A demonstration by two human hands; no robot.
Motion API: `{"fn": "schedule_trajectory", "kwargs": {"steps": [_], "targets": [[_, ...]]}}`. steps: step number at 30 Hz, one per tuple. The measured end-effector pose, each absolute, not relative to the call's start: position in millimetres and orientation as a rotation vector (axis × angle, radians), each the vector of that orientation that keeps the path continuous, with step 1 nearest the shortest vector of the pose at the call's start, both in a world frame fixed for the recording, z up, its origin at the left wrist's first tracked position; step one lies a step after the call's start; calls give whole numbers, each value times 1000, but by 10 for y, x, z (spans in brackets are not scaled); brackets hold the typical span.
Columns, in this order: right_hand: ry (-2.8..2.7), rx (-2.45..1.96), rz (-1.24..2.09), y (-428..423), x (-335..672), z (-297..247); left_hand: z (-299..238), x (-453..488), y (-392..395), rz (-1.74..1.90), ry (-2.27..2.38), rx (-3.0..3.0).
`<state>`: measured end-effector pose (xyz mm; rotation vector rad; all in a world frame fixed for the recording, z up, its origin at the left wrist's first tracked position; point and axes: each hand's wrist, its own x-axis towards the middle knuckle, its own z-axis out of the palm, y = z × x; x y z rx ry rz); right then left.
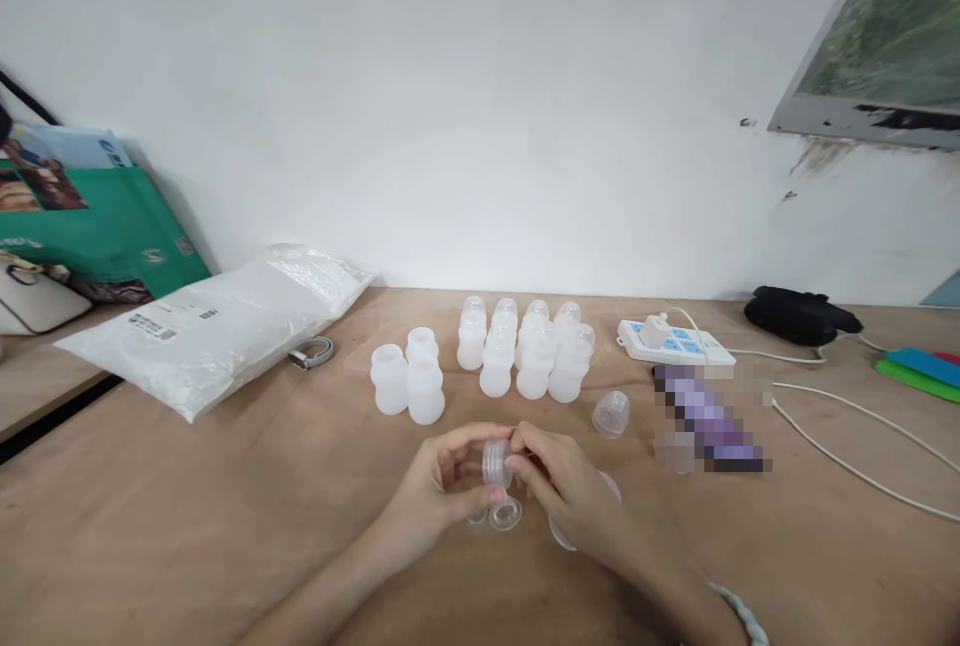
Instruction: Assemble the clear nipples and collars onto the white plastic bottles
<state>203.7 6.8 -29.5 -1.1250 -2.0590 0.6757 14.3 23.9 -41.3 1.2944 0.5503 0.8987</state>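
Behind the tabletop, wall (450, 126): pale and plain, rising from the far edge.
Table (165, 536): brown, bearing everything near the hands.
White plastic bag (225, 326): lies at the left, printed label up.
Left hand (439, 481): fingers and thumb curled around a clear ribbed piece (495, 463), which is held just above the table at front centre.
Right hand (574, 481): thumb and fingertips pinch the right side of that same piece — a pale band (739, 614) circles the wrist.
Power strip (679, 343): at the right, with a white plug in it.
Domed bottles (532, 356): upright, close together beyond the hands.
Open-topped bottles (409, 376): upright, left of the domed group.
Clear dome (611, 414): alone on the table, near the domed bottles.
Clear ring (505, 513): flat on the table — just below the ribbed piece.
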Motion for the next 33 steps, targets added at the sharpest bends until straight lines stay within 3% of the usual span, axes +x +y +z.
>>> {"fn": "schedule_trajectory", "kwargs": {"steps": [7, 21, 33], "targets": [[-2032, -1126, 756, 41, 2045, -205, -429, 114, 256, 951, 640, 1389], [-1748, -930, 1287, 0, 2117, -43, -308, 126, 217, 870, 413, 1374], [-1693, -880, 1283, -36, 2089, -30, -310, 137, 207, 888, 409, 1267]]}}
